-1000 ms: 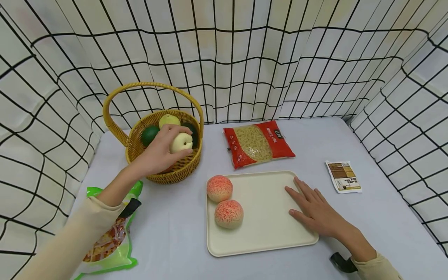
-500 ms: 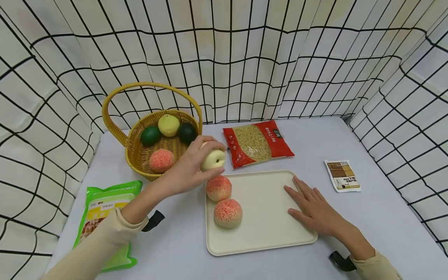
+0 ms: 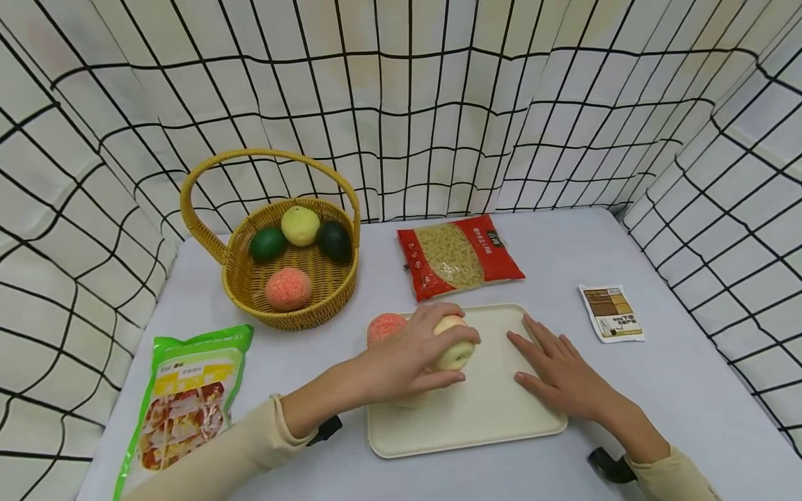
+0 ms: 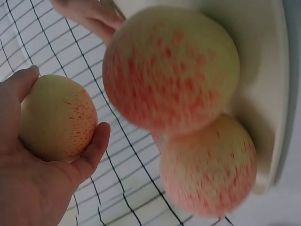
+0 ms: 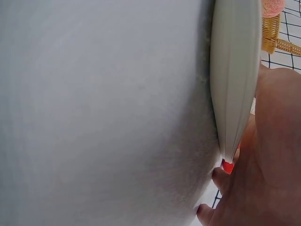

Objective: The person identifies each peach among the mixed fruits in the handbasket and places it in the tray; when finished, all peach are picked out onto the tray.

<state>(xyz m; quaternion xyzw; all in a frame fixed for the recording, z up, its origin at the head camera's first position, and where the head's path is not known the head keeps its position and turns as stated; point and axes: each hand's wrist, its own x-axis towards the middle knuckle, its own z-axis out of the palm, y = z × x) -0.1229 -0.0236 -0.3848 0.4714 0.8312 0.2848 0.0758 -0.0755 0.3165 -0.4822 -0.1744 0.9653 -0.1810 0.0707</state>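
My left hand (image 3: 407, 355) grips a pale yellow peach (image 3: 452, 351) with a red-speckled side, held over the cream tray (image 3: 495, 417). In the left wrist view the held peach (image 4: 59, 117) sits between thumb and fingers, apart from two other speckled peaches (image 4: 171, 70) on the tray. From the head, one of those peaches (image 3: 385, 327) shows behind my left hand, which hides most of the other. My right hand (image 3: 560, 372) rests with straight, spread fingers on the tray's right edge. The right wrist view shows that hand (image 5: 268, 155) against the tray's rim (image 5: 235, 80).
A wicker basket (image 3: 294, 319) with a tall handle stands at the back left, holding a pink peach (image 3: 289, 289), a yellow fruit (image 3: 300, 226) and two dark green fruits (image 3: 267, 243). Around lie a red pasta bag (image 3: 460, 256), a green food bag (image 3: 188, 403) and a small sachet (image 3: 612, 314).
My left hand has lifted the pale peach out of the basket and carried it right and nearer, over the tray. My right hand has stayed on the tray's edge.
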